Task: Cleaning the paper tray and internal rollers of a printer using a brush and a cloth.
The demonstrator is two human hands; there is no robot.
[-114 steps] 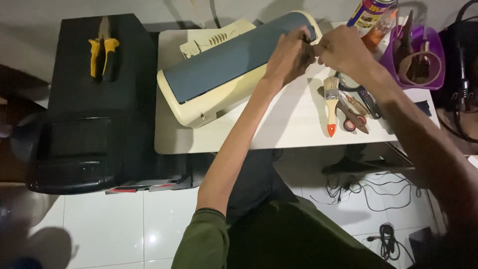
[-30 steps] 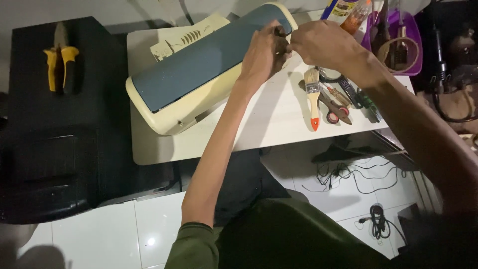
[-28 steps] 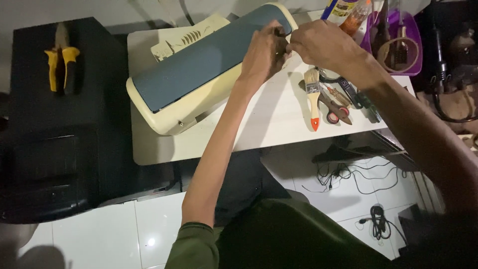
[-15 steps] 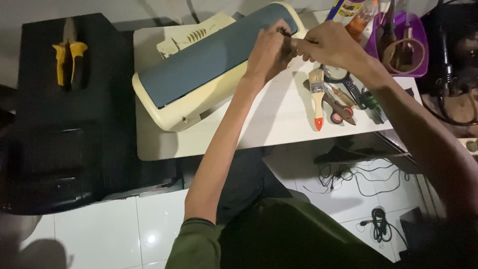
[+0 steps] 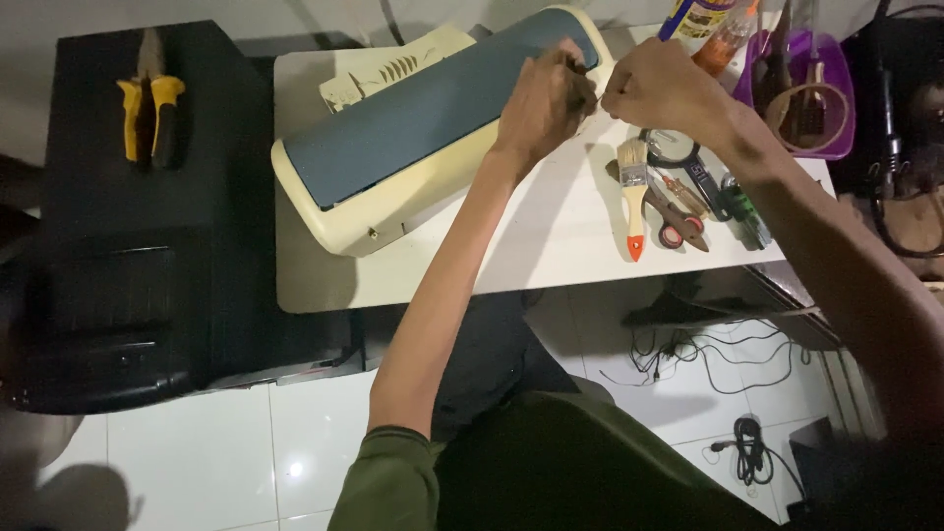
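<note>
A long cream machine with a blue-grey top panel (image 5: pixel 413 133) lies slanted across a small white table (image 5: pixel 551 246). My left hand (image 5: pixel 541 98) rests on its right end with the fingers curled around a small dark part that I cannot make out. My right hand (image 5: pixel 664 88) is just to the right of it, fingers pinched together at the same end of the machine. What the right fingers pinch is too small to see.
A paintbrush with an orange-tipped handle (image 5: pixel 632 197), pliers and other small tools (image 5: pixel 698 197) lie on the table's right side. A purple tray (image 5: pixel 801 88) with tools stands at the back right. Yellow-handled pliers (image 5: pixel 147 113) lie on a black cabinet (image 5: pixel 128 256) at left. Cables (image 5: pixel 708 364) lie on the tiled floor.
The view has shifted slightly. Both hands stay at the machine's right end, with only small finger movements.
</note>
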